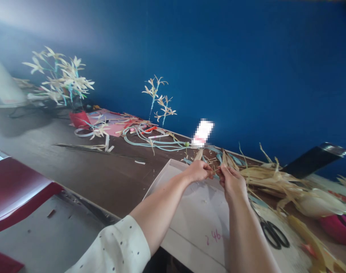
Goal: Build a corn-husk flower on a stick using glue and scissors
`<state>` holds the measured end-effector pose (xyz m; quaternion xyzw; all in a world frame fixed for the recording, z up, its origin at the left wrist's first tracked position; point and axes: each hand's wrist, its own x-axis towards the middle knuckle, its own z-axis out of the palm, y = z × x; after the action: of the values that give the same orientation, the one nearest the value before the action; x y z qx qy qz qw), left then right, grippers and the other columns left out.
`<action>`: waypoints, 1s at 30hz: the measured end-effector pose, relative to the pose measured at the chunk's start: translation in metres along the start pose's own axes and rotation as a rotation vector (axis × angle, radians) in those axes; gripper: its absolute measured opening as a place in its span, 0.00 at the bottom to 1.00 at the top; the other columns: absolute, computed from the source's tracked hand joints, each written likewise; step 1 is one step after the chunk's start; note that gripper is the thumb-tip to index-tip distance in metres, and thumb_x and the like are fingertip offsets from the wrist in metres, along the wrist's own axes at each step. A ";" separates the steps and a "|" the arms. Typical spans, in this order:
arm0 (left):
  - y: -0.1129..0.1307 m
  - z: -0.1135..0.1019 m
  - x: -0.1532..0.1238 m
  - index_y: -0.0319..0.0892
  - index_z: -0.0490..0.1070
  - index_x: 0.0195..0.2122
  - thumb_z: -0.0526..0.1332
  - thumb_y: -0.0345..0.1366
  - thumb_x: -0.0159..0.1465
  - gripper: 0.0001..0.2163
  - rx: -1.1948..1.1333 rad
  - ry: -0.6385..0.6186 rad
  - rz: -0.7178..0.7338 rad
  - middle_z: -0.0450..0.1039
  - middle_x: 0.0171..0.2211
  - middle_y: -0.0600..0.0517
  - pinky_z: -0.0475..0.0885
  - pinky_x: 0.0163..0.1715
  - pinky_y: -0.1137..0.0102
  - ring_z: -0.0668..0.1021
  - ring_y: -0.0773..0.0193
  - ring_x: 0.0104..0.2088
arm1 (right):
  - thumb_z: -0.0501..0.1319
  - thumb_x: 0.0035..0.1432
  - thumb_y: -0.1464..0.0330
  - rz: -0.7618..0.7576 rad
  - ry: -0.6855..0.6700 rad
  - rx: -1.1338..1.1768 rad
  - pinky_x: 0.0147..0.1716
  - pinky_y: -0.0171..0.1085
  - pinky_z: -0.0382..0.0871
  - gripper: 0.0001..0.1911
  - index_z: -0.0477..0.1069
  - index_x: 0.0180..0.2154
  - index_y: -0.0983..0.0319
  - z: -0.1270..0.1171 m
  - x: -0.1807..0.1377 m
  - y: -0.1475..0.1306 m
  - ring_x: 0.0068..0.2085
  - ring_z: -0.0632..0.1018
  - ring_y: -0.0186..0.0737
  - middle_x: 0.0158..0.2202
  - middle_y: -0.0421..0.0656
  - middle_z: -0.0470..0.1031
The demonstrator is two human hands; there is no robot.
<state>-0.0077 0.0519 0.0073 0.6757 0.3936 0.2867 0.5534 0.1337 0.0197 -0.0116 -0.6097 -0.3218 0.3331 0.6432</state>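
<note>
My left hand (200, 170) is closed in a pinch, with a pale piece of dried corn husk (199, 154) showing just beyond its knuckles. Close beside it, the fingertips of my right hand (232, 181) are pinched together. A thin tan strip (216, 170) of what looks like the same husk spans the small gap between both hands. Both hands hover over the far end of a white tray-like board (195, 212) with red handwritten figures. To the right lies a heap of dried corn husks (261, 176), and black-handled scissors (274, 233) rest nearer me.
Husk flowers on blue-wrapped stems (67, 77) stand in a red pot (79, 119) at the left. Smaller flowers (153, 93) stand by the blue wall. Pale blue cords (150, 144), a bright pixelated screen (203, 132) and a dark cylinder (312, 161) line the brown table (118, 170).
</note>
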 end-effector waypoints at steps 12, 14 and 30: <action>-0.001 0.001 0.002 0.35 0.76 0.28 0.62 0.33 0.53 0.06 -0.032 0.027 -0.042 0.73 0.24 0.51 0.63 0.23 0.76 0.68 0.72 0.22 | 0.69 0.39 0.58 0.028 -0.057 0.051 0.13 0.32 0.46 0.14 0.73 0.24 0.62 0.000 -0.002 -0.002 0.17 0.57 0.29 0.19 0.40 0.68; -0.002 0.000 0.002 0.35 0.76 0.28 0.62 0.33 0.53 0.07 -0.040 0.027 -0.046 0.74 0.25 0.50 0.63 0.24 0.76 0.68 0.72 0.22 | 0.69 0.40 0.57 0.039 -0.059 0.051 0.13 0.32 0.47 0.15 0.74 0.25 0.62 0.000 -0.003 -0.003 0.18 0.58 0.29 0.20 0.40 0.69; -0.004 -0.001 0.003 0.35 0.75 0.29 0.63 0.35 0.53 0.07 -0.104 -0.005 -0.035 0.75 0.27 0.48 0.63 0.22 0.76 0.66 0.73 0.21 | 0.71 0.35 0.59 0.021 -0.060 0.066 0.14 0.28 0.51 0.23 0.78 0.34 0.65 -0.002 -0.002 -0.004 0.19 0.62 0.26 0.24 0.41 0.72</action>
<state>-0.0075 0.0550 0.0033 0.6398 0.3886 0.2950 0.5938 0.1344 0.0167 -0.0074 -0.5812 -0.3230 0.3686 0.6496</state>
